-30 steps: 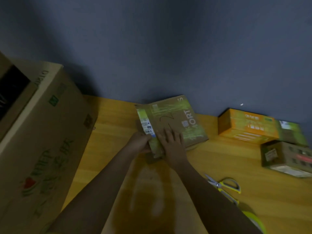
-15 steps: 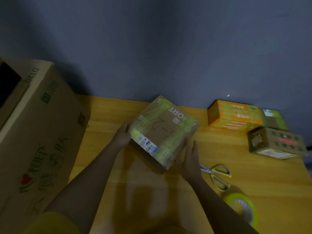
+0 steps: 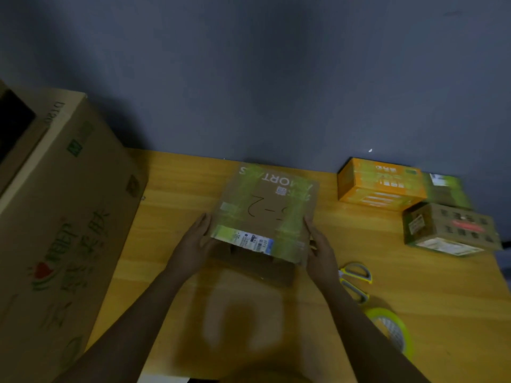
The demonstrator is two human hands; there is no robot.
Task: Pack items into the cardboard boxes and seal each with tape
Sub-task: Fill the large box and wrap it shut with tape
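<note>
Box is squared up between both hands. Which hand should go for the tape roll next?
Right. The tape roll and scissors lie just beside the right hand; the left hand sits across the box.

Brown box [image 3: 265,214] (green-streaked), yellow table [image 3: 414,272]

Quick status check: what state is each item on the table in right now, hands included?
Small box: closed, green-taped, flat on the table.
Left hand: open, against the box's left side.
Right hand: open, against its right side.
Scissors: closed, lying flat.
Tape roll: lying unused.
Orange box: closed.
Large carton: top open.
</note>
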